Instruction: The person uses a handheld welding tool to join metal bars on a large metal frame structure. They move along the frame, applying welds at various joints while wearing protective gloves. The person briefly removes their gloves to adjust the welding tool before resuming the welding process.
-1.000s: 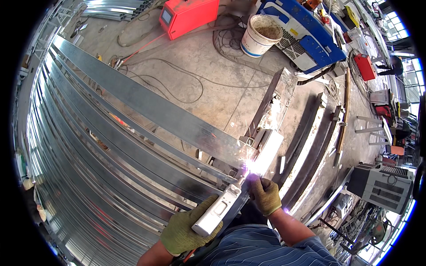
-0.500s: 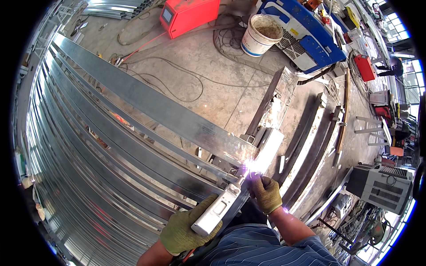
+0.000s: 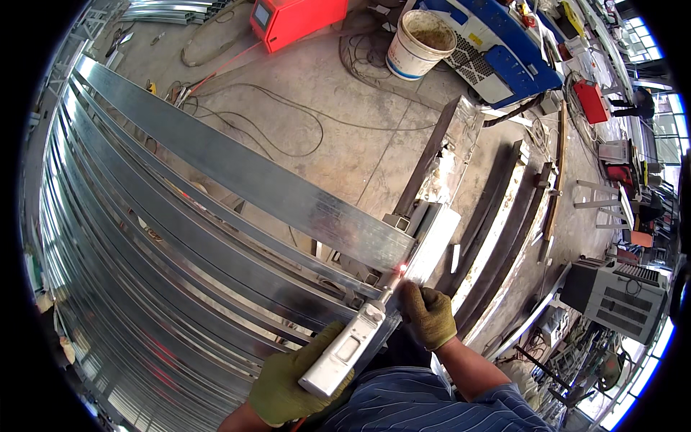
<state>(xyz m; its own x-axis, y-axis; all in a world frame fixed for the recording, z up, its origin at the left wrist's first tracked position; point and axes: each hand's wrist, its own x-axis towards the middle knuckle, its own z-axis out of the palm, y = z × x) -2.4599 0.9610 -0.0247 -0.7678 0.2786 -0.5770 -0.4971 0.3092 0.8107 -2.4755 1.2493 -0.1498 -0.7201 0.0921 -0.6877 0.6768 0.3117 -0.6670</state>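
My left hand (image 3: 288, 385), in a yellow-green work glove, is wrapped round the body of a white handheld welding gun (image 3: 344, 351). The gun's nozzle points up and right at the joint where a long flat galvanized steel tube (image 3: 273, 191) meets a bright metal crosspiece (image 3: 440, 234). A small red glow (image 3: 402, 268) shows at that joint, with no arc. My right hand (image 3: 432, 317), gloved too, is closed just right of the nozzle, its curled fingers close to the crosspiece's near end. What those fingers hold, if anything, is hidden.
Several parallel steel tubes (image 3: 144, 237) fan out to the left. Rusty beams (image 3: 486, 230) lie on the right. Beyond are a red machine (image 3: 299, 21), a dirty white bucket (image 3: 421, 47), a blue-and-white machine (image 3: 497, 61) and loose cables (image 3: 317, 133) on the floor.
The bright violet-white arc and sparks at the joint have gone out, leaving a red glow. My left hand and the gun have shifted slightly down and left; my right hand is nearly unmoved.
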